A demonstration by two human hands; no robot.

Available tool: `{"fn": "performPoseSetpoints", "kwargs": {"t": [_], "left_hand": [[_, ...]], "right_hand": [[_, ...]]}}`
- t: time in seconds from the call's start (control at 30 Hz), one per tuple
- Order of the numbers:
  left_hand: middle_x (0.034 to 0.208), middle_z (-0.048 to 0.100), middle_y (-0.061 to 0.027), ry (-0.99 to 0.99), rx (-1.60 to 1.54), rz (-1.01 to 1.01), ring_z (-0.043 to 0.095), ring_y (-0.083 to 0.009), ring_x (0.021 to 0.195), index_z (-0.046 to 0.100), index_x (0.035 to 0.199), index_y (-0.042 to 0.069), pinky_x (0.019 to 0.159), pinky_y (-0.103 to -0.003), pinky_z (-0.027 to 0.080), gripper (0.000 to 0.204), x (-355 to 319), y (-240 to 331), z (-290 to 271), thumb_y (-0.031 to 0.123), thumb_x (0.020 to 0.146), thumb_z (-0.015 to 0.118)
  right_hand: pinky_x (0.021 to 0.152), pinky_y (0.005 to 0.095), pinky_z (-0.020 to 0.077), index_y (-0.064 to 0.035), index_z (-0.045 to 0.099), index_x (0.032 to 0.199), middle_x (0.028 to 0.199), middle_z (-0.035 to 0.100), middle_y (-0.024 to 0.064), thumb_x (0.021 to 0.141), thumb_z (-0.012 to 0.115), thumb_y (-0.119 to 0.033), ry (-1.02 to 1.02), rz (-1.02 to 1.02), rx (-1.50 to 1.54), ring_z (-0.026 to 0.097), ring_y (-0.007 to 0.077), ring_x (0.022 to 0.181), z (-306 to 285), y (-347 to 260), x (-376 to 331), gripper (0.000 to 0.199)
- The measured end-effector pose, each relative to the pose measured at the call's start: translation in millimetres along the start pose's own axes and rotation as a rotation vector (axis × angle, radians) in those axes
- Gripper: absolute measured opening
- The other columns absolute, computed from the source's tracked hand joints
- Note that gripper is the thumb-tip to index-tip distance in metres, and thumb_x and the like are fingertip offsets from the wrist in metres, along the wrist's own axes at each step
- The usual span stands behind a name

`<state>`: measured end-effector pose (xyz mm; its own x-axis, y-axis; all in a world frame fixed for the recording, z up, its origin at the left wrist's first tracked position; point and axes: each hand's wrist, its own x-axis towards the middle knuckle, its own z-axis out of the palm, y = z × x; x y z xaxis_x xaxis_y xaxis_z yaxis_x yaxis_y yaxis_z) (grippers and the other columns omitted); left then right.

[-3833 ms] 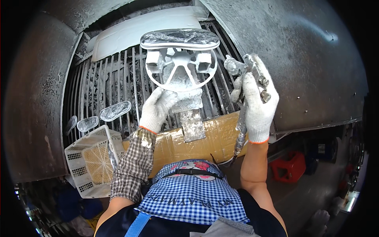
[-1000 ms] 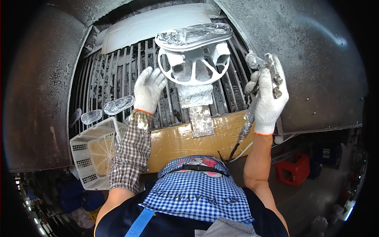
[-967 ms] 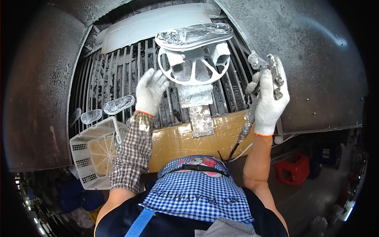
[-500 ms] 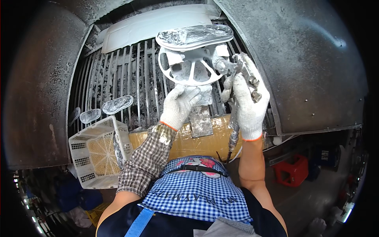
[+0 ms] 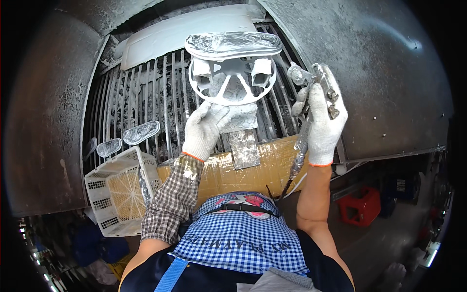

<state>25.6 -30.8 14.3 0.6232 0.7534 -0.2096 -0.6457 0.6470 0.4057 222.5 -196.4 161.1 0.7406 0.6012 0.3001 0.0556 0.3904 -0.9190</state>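
Left hand (image 5: 204, 130) gloved, fingers spread, reaching forward; right hand (image 5: 323, 121) gloved, fist closed, raised.

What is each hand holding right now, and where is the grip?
Right hand grips a spray gun by its handle. Left hand touches the lower rim of the white ring part; a firm grip cannot be told.

Your work surface is a paint-crusted metal grate (image 5: 160, 102) with a cardboard-wrapped front edge (image 5: 272, 160), carrying a coated stand (image 5: 243, 131) at centre and two wrapped oval parts (image 5: 141, 132) at its left.
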Motion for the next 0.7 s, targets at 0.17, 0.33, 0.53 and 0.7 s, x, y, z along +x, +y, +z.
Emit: {"fn": "performPoseSetpoints", "kwargs": {"t": [0.17,0.33,0.53,0.7], "left_hand": [[0.146,0.055,-0.0313,-0.058,0.012,0.002,0.058,-0.0452,0.133,0.048,0.143,-0.011,0.113,-0.059,0.051,0.053,1,9,-2,0.015,0.098,0.059],[0.146,0.055,-0.0311,-0.045,0.016,0.014,0.056,-0.047,0.137,0.051,0.141,-0.01,0.113,-0.059,0.051,0.051,-1,14,5,0.016,0.098,0.06],[0.142,0.059,-0.0312,-0.024,0.021,0.032,0.058,-0.0477,0.134,0.059,0.125,-0.006,0.111,-0.061,0.051,0.035,5,27,-9,0.016,0.097,0.062],[0.143,0.057,-0.0349,0.007,0.021,0.081,0.057,-0.0481,0.135,0.059,0.117,-0.003,0.109,-0.06,0.053,0.026,8,34,-11,0.014,0.098,0.061]], "right_hand": [[0.063,0.0203,0.0512,0.006,0.046,0.155,0.098,0.068,0.0055,0.107,0.064,-0.008,0.078,0.041,0.015,0.059,0.0052,0.073,-1,-10,-11,0.053],[0.064,0.023,0.0527,0.0061,0.049,0.153,0.095,0.069,0.0064,0.107,0.062,-0.006,-0.07,0.085,0.049,0.061,0.0074,0.074,2,-14,-24,0.049],[0.063,0.023,0.0525,0.0056,0.048,0.154,0.096,0.069,0.0064,0.107,0.062,-0.005,-0.005,0.062,0.093,0.061,0.0071,0.073,-1,-8,-22,0.05],[0.063,0.0219,0.0525,0.0043,0.047,0.154,0.098,0.069,0.0071,0.107,0.062,-0.006,0.059,0.057,0.097,0.06,0.0064,0.074,-14,-14,-22,0.051]]}}
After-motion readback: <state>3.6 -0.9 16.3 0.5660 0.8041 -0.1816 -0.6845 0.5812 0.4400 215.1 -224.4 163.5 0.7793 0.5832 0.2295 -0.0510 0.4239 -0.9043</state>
